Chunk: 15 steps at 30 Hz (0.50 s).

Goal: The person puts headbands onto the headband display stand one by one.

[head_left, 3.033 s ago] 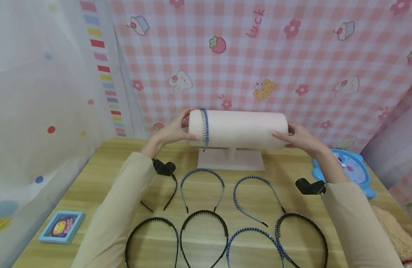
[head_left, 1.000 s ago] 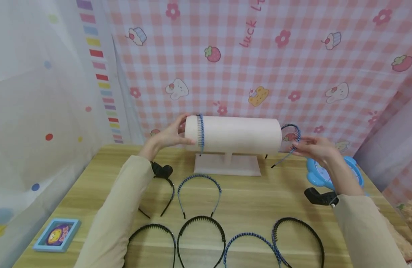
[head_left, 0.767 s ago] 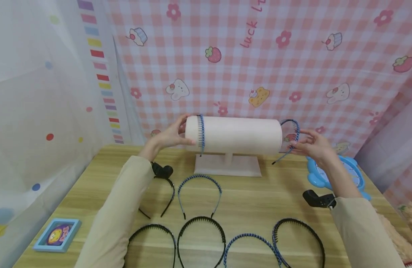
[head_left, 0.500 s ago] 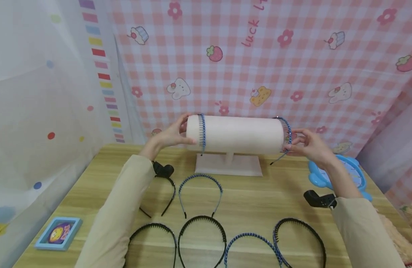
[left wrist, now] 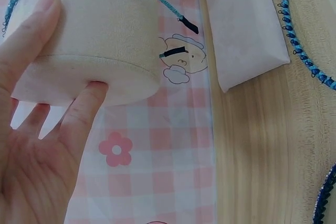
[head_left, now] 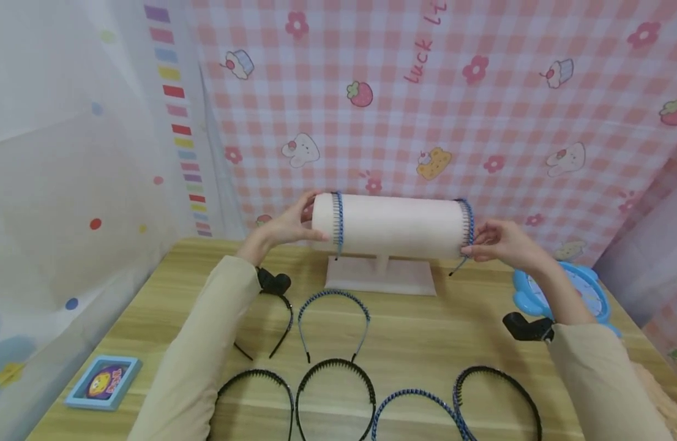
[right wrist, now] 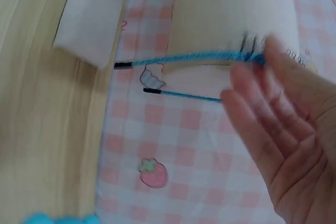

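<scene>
1. Blue, braided-looking headband (head_left: 471, 222) is pinched between the thumb and fingers of the right hand (head_left: 506, 244), arching slantwise at the right end of a cream cylinder (head_left: 401, 225).
2. Left hand (head_left: 288, 225) grips the cylinder's other end, thumb on the curved side, fingers at the flat end.
3. Dark teeth line the headband's inner edge; the right-wrist view shows both black tips (right wrist: 123, 65), where the head view shows only one.
4. Beside the left thumb, a second blue headband (head_left: 340, 217) circles the cylinder; the left-wrist view reveals both its ends.
5. Pale base (head_left: 349, 275) supports the cylinder on the wooden table (head_left: 426, 331), where black headbands (head_left: 335, 361) and loose blue headbands (head_left: 333, 293) lie.
6. Light-blue frame (head_left: 90, 403), at the table's left, holds a purple-and-yellow picture (head_left: 104, 384).
</scene>
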Each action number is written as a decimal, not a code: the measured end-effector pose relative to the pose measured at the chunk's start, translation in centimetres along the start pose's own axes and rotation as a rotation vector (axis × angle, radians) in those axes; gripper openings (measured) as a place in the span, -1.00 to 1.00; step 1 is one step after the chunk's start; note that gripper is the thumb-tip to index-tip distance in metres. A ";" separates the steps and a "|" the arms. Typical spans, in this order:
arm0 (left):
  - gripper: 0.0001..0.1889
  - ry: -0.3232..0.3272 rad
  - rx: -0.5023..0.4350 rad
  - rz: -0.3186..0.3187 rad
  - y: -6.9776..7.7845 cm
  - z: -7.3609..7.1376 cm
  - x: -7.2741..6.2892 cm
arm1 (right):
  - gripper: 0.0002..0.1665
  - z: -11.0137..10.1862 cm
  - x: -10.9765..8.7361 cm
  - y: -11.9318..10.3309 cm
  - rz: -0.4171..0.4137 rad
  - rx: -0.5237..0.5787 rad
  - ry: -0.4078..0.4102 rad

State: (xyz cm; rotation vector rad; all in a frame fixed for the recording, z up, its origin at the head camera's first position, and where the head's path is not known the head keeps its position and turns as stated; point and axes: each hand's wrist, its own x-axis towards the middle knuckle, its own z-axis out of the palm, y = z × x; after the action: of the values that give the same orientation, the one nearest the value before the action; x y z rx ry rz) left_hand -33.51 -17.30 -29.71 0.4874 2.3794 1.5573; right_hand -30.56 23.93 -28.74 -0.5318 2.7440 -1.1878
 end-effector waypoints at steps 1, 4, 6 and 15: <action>0.03 0.001 -0.003 -0.002 0.0 0.0 0.0 | -0.54 -0.1 0.1 -0.3 0.004 -0.064 0.009; 0.03 -0.005 -0.005 0.002 0.1 -0.1 -0.1 | -0.33 -0.4 0.7 -0.9 0.005 -0.224 0.021; 0.03 -0.014 -0.008 0.008 0.1 -0.1 -0.2 | -0.04 -0.7 1.1 -1.1 -0.003 -0.298 0.025; 0.02 -0.017 0.002 0.005 0.1 0.0 -0.3 | 0.44 -1.9 3.1 -1.2 -0.063 -0.295 -0.126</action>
State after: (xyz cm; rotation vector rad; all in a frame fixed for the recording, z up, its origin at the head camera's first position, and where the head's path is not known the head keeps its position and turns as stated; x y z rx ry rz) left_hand -33.27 -17.39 -29.64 0.5053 2.3697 1.5467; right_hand -33.59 23.33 -26.39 -0.7015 2.8242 -0.7327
